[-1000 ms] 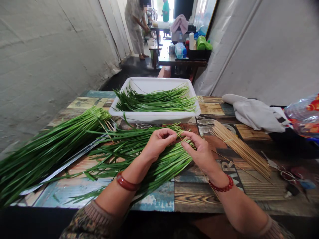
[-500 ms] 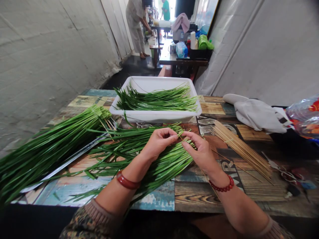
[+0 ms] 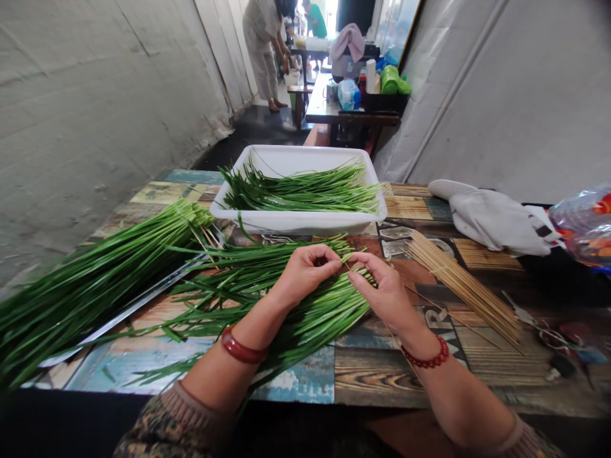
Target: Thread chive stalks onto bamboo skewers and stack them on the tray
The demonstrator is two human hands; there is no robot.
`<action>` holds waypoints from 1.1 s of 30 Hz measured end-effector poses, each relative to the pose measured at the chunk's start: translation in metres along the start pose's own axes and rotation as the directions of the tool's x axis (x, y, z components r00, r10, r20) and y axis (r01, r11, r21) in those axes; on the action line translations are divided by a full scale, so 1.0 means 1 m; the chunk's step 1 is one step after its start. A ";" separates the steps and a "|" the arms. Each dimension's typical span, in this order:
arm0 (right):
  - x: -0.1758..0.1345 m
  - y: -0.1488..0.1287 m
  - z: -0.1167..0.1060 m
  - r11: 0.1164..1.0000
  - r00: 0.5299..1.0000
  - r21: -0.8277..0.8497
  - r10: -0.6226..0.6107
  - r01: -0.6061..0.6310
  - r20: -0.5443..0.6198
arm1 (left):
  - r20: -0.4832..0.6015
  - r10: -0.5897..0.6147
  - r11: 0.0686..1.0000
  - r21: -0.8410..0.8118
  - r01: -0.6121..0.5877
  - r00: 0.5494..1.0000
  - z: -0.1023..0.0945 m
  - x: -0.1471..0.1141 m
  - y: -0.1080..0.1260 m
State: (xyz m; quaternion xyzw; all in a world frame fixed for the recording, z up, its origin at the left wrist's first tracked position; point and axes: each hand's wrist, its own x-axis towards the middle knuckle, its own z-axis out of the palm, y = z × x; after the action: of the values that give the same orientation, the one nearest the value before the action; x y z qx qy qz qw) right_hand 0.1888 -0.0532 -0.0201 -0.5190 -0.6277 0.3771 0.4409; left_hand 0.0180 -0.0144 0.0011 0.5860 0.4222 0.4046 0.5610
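Observation:
My left hand (image 3: 305, 273) pinches the pale end of a garlic chive stalk (image 3: 347, 256) between thumb and fingers. Opposite it, my right hand (image 3: 384, 289) is closed on a thin bamboo skewer (image 3: 405, 357), which runs back beneath the palm toward the table's near edge. Skewer tip and stalk meet between my fingertips, though the exact contact is too small to make out. Under both hands lies a loose spread of green chives (image 3: 315, 324), stalk ends to the right.
A white plastic tub (image 3: 296, 222) of chives stands behind. To the left lie a skewered chive bundle (image 3: 138, 254) and a long metal blade (image 3: 138, 308). Rightward are bamboo skewers (image 3: 465, 289), scissors (image 3: 544, 324) and a grey cap (image 3: 496, 219). A person (image 3: 262, 51) stands further back.
My hands hold almost the same pose over the chives. In the background, the person in green has leaned to the left.

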 end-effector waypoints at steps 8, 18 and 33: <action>0.001 0.002 0.001 0.999 1.000 0.029 -0.020 0.020 -0.003 | 0.050 -0.043 0.999 -0.020 0.044 0.998 0.002 0.000 -0.003; 0.004 0.004 0.001 0.998 1.000 0.059 -0.030 0.030 0.001 | 0.065 -0.069 0.997 -0.012 0.070 0.996 0.000 0.000 0.000; 0.006 0.000 0.001 0.994 0.995 -0.053 -0.097 0.096 -0.015 | 0.126 -0.065 0.998 0.002 0.066 0.990 0.000 -0.001 -0.003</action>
State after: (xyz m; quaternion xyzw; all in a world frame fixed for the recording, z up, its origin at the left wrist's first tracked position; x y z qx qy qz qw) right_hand 0.1875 -0.0473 -0.0200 -0.5028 -0.6579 0.3340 0.4504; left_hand 0.0179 -0.0155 -0.0017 0.5956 0.4045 0.3486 0.6001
